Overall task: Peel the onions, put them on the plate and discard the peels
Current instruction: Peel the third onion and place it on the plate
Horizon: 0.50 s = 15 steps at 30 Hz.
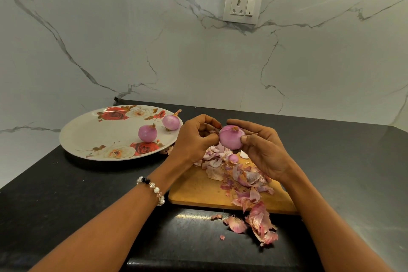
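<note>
Two peeled pink onions lie on the round white plate with red and cream roses (pixel 88 137), at its right side: the nearer onion (pixel 147 133) towards the middle, the farther onion (pixel 171 122) by the rim, dry stalk tip pointing up-right. A third peeled pink onion (pixel 231 140) is held in the air above the far end of the wooden chopping board (pixel 194 187). The right hand (pixel 262 152) grasps it, thumb on its near side, fingers curled behind; how far they wrap round is hidden by the onion. The left hand (pixel 195 139), fingers bent, touches the onion's left side; it pinches something small and pale at the fingertips, probably a scrap of skin, too blurred to confirm. A beaded white and black bracelet (pixel 152 190) sits on the left wrist.

A heap of papery pink onion peels (pixel 242 179) covers the board's right half and spills over its near edge onto the black speckled counter (pixel 66 194). A small rounded pink piece (pixel 233 158) shows within the heap under the hands; onion or peel, cannot tell. The far edge of the board is hidden by hands and peels. On the white marble wall, a white socket with switch (pixel 242 6); a second plate at upper left is cut off by the frame
</note>
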Motion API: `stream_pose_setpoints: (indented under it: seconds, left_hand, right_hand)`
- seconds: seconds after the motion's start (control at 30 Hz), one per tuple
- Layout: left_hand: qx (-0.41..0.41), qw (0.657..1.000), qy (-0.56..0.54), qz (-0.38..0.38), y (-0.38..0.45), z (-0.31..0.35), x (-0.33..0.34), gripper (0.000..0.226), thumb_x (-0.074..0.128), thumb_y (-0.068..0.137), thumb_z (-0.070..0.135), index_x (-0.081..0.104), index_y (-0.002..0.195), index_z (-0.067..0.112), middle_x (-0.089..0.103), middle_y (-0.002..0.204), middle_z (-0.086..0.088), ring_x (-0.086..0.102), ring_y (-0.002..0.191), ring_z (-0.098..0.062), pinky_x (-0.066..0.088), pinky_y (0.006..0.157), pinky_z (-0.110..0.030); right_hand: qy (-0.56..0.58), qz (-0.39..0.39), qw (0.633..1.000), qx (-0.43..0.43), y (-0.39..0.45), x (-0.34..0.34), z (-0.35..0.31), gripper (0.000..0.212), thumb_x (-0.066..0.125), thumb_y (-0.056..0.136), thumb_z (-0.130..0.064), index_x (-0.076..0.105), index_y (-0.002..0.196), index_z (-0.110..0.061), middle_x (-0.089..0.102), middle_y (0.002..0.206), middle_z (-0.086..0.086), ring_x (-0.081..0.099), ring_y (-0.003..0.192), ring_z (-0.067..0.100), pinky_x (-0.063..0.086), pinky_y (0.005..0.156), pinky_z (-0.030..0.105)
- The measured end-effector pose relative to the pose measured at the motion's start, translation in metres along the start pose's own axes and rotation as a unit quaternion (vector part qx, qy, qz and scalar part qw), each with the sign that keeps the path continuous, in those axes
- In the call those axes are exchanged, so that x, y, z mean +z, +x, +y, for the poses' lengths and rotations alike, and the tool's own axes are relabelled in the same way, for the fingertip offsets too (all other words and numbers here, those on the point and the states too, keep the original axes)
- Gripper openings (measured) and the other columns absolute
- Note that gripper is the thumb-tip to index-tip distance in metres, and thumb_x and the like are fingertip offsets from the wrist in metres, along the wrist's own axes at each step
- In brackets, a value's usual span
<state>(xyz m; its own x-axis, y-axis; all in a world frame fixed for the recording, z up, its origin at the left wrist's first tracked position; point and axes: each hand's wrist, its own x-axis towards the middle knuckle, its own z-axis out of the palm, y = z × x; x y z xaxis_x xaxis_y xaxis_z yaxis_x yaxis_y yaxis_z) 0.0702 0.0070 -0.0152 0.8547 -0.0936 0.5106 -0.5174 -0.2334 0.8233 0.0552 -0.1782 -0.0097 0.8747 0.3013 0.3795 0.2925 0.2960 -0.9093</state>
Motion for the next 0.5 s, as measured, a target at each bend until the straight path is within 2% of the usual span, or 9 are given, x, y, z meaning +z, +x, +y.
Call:
stream_pose_setpoints:
  seconds: [0.1,0.23,0.5]
  left_hand:
    - [-0.014,0.999,-0.039,0.007,0.0,0.002,0.003,0.024,0.064,0.084,0.003,0.06,0.093,0.025,0.068,0.085,-0.001,0.066,0.08,-0.016,0.059,0.072,-0.028]
    - [-0.032,0.995,-0.09,-0.003,0.0,0.007,0.006,0.025,0.059,0.086,-0.002,0.063,0.092,0.021,0.069,0.085,-0.002,0.067,0.079,-0.015,0.058,0.072,-0.026]
    - [-0.057,0.989,-0.132,-0.022,-0.003,0.012,0.005,0.028,0.054,0.09,-0.003,0.065,0.089,0.023,0.069,0.083,0.005,0.066,0.075,-0.009,0.057,0.071,-0.024]
  right_hand:
    - [0.031,-0.014,0.999,-0.003,0.0,-0.001,-0.001,0.029,0.067,0.084,-0.002,0.077,0.109,-0.014,0.07,0.12,0.016,0.065,0.115,0.032,0.058,0.089,0.037]
    - [0.075,-0.003,0.997,0.006,0.002,-0.002,-0.001,0.038,0.054,0.081,0.003,0.075,0.11,-0.007,0.068,0.12,0.02,0.064,0.114,0.033,0.06,0.085,0.036]
    - [0.105,-0.008,0.994,0.032,-0.001,-0.001,-0.005,0.041,0.05,0.076,0.005,0.078,0.103,-0.006,0.071,0.114,0.017,0.068,0.108,0.029,0.059,0.082,0.033]
